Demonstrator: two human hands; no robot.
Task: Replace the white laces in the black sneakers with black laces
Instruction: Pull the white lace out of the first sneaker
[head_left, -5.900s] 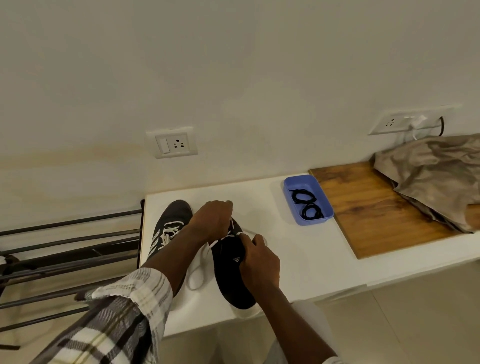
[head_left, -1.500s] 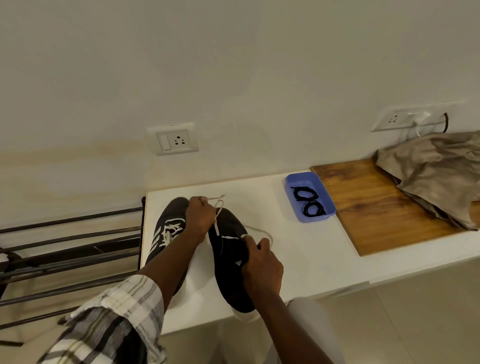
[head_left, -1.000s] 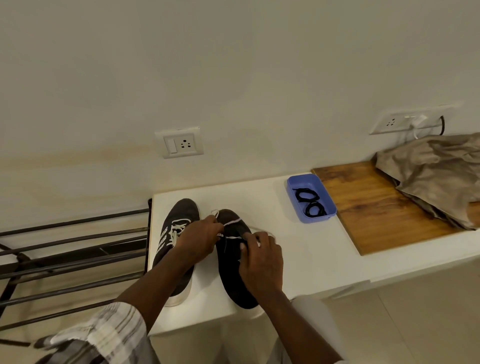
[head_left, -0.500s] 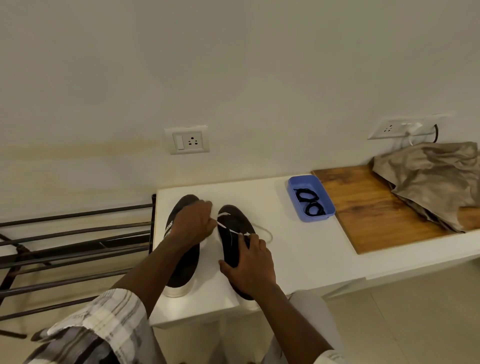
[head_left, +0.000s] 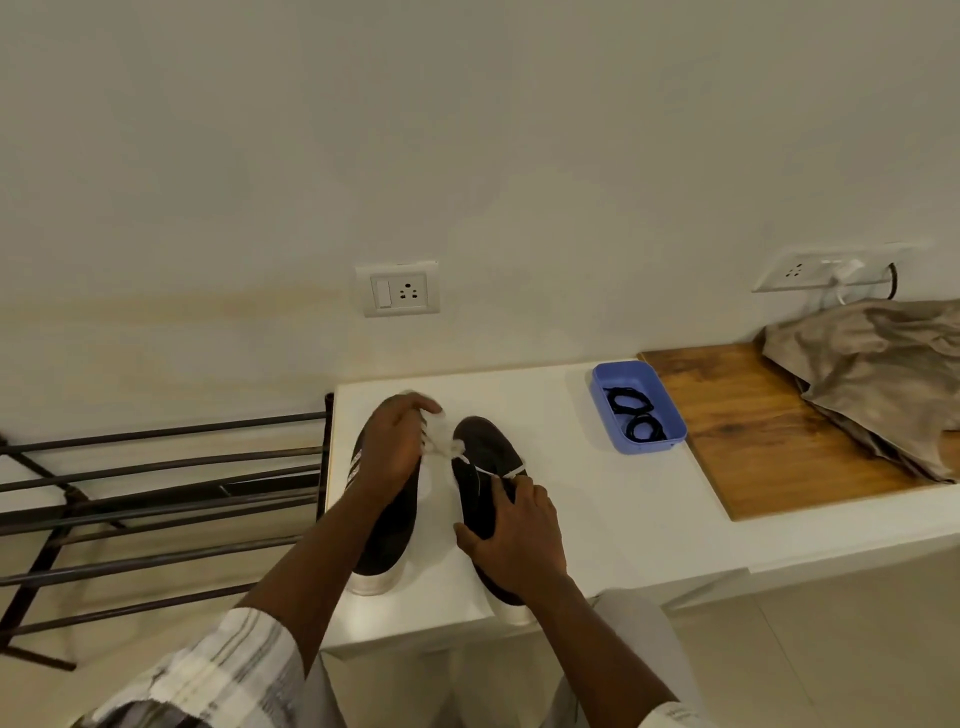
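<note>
White bench (head_left: 597, 509), wall behind. Right hand (head_left: 511, 540) clamps black white-soled sneaker (head_left: 483, 447) at midfoot. Left hand (head_left: 392, 452) clenched round bunched white lace (head_left: 441, 441). Likely limp, light, prone to snag in eyelets, so pinch near the tip. Coiled black laces (head_left: 631, 415) in blue plastic tray (head_left: 623, 366) beyond.

You are in a home, in what looks like an entry or utility corner. The plain cream wall (head_left: 467, 156) in front of you carries a household switch-and-socket plate (head_left: 397, 289) and, to the right, a second socket plate (head_left: 821, 270) with a plug in it. Below runs a low white counter (head_left: 597, 499) with a wooden board (head_left: 753, 431) on its right end and a crumpled beige cloth (head_left: 883, 374) on that. A dark metal rack (head_left: 156, 500) of bars stands to your left, black sneakers (head_left: 485, 447) sit on the counter, and pale tiles cover the floor (head_left: 831, 649).
</note>
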